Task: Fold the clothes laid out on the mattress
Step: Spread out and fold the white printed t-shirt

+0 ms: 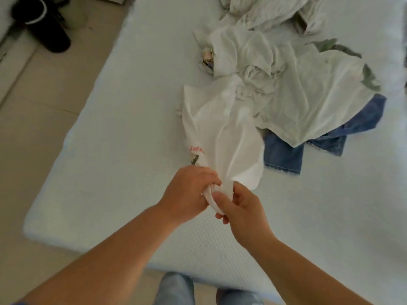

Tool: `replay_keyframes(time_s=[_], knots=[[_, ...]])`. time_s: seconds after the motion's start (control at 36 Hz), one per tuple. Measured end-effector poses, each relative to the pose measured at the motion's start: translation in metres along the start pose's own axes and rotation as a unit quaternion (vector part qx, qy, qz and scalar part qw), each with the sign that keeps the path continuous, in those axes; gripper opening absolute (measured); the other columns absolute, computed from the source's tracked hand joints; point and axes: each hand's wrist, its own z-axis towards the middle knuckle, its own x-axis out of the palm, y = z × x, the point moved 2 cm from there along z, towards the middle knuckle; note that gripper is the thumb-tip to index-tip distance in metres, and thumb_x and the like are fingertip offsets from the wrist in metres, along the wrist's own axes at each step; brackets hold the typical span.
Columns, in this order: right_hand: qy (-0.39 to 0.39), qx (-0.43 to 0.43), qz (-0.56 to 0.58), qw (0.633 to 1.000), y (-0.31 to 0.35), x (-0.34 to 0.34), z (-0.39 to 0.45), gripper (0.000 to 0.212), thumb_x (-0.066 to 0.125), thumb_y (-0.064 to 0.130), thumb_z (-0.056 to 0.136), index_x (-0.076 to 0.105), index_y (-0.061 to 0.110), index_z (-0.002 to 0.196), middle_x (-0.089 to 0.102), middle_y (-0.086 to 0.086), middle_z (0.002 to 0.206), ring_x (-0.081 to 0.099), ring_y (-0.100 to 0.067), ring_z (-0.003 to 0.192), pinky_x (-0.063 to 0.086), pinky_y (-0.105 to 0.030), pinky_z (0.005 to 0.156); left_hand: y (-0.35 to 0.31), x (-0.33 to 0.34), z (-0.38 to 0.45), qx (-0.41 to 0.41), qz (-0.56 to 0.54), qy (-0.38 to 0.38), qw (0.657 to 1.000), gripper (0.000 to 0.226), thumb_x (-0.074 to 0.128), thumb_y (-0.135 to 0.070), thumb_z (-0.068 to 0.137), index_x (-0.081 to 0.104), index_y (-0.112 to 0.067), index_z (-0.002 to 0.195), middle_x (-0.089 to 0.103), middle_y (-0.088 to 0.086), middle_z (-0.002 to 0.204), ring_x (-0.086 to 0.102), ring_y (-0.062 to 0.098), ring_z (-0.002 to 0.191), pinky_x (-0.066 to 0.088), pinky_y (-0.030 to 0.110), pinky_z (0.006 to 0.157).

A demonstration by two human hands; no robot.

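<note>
Motion blur softened most of the view, so I could not read the pink lettering [196,149] on the white shirt [222,133], nor make out the small printed scrap of fabric [207,59] tucked at the left edge of the pile. My fingertips were buried in the cloth, and the pile ran off the top edge of the view, where a rumpled grey-white garment [271,12] was cut off. Beyond the shirt, a pale cream garment [308,100] lay spread over blue denim [284,155], of which only the lower edge and a corner showed, and a bit of green cloth [372,80] peeked out at its right side. On the floor to the left of the mattress [110,139] sat a dark blurred object [41,23] that I could not identify. My knees in light jeans [174,289] stood at the mattress's near edge. The white shirt lay on the mattress in front of me, stretching from the pile toward me, its near end gathered into a twisted bunch. My left hand [189,192] was curled tight around that bunch from the left, and my right hand [240,208] pinched the same bunch from the right, the two hands nearly touching above the bare mattress.
</note>
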Motion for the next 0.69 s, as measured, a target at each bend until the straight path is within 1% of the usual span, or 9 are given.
replay_keyframes(time_s=[0.06,0.14,0.22,0.28,0.36,0.44,0.56,0.64,0.69], knots=[[0.008,-0.044,0.030,0.999,0.020,-0.009,-0.028,0.009,0.062,0.027,0.087,0.062,0.018,0.088,0.065,0.007,0.070,0.060,-0.004,0.062,0.048,-0.015,0.060,-0.027,-0.024,-0.006,-0.012,-0.037,0.022,0.999,0.012,0.061,-0.015,0.071,0.069,-0.012,0.078,0.065,-0.004,0.072,0.060,0.021,0.069,0.047,0.035,0.069],[0.042,-0.092,0.056,0.993,0.043,-0.026,-0.060,0.023,0.063,0.029,0.085,0.060,0.018,0.105,0.064,-0.004,0.095,0.061,-0.017,0.089,0.050,-0.027,0.081,-0.064,-0.054,-0.017,-0.061,-0.110,0.000,0.992,0.014,0.052,-0.020,0.074,0.064,-0.013,0.077,0.056,-0.009,0.066,0.051,0.011,0.064,0.040,0.028,0.060],[0.060,-0.127,-0.046,0.989,0.050,-0.036,-0.083,0.044,0.058,0.025,0.085,0.048,0.030,0.127,0.055,0.011,0.121,0.050,-0.006,0.114,0.038,-0.030,0.102,-0.102,-0.082,-0.026,-0.089,-0.190,-0.033,0.977,0.018,0.052,-0.029,0.078,0.063,-0.015,0.075,0.061,-0.001,0.066,0.054,0.009,0.063,0.041,0.022,0.060],[0.029,-0.139,-0.125,0.982,0.051,-0.039,-0.096,0.053,0.062,0.026,0.087,0.037,0.042,0.130,0.041,0.017,0.131,0.039,-0.003,0.123,0.030,-0.031,0.107,-0.122,-0.095,-0.030,-0.097,-0.236,-0.047,0.966,0.018,0.055,-0.029,0.083,0.058,-0.023,0.067,0.058,-0.008,0.062,0.051,0.003,0.058,0.040,0.015,0.056],[0.015,-0.130,-0.117,0.985,0.058,-0.035,-0.114,0.041,0.066,0.039,0.082,0.041,0.055,0.111,0.049,0.020,0.122,0.049,-0.002,0.111,0.039,-0.029,0.098,-0.146,-0.108,-0.037,-0.092,-0.279,-0.047,0.955,0.026,0.057,-0.030,0.087,0.057,-0.021,0.063,0.054,-0.012,0.059,0.049,0.000,0.056,0.039,0.012,0.054],[-0.001,-0.115,-0.090,0.989,0.063,-0.030,-0.130,0.007,0.064,0.040,0.083,0.063,0.040,0.090,0.069,0.013,0.090,0.064,-0.002,0.082,0.054,-0.033,0.083,-0.165,-0.114,-0.040,-0.084,-0.275,-0.029,0.957,0.025,0.055,-0.039,0.079,0.056,-0.033,0.055,0.050,-0.017,0.052,0.045,-0.002,0.051,0.035,0.011,0.050],[-0.094,-0.147,-0.193,0.966,0.063,-0.035,-0.149,0.016,0.054,0.023,0.087,0.063,0.014,0.077,0.064,-0.004,0.072,0.060,-0.024,0.073,0.046,-0.031,0.064,-0.169,-0.125,-0.041,-0.094,-0.235,-0.047,0.966,0.036,0.063,-0.048,0.077,0.051,-0.026,0.051,0.045,-0.016,0.048,0.042,-0.001,0.047,0.034,0.011,0.046],[-0.118,-0.112,-0.356,0.920,0.058,-0.050,-0.154,0.016,0.044,0.017,0.084,0.055,0.019,0.073,0.057,0.001,0.066,0.055,-0.022,0.068,0.043,-0.030,0.060,-0.171,-0.132,-0.038,-0.092,-0.212,-0.063,0.971,0.047,0.066,-0.054,0.071,0.050,-0.012,0.058,0.044,-0.012,0.050,0.041,0.003,0.048,0.033,0.014,0.045],[-0.110,-0.065,-0.389,0.912,0.049,-0.062,-0.155,0.020,0.043,0.017,0.085,0.052,0.027,0.069,0.057,0.005,0.070,0.056,-0.018,0.070,0.046,-0.030,0.064,-0.174,-0.134,-0.036,-0.087,-0.208,-0.074,0.972,0.050,0.065,-0.054,0.068,0.047,-0.008,0.059,0.043,-0.009,0.051,0.040,0.004,0.048,0.031,0.016,0.045]])
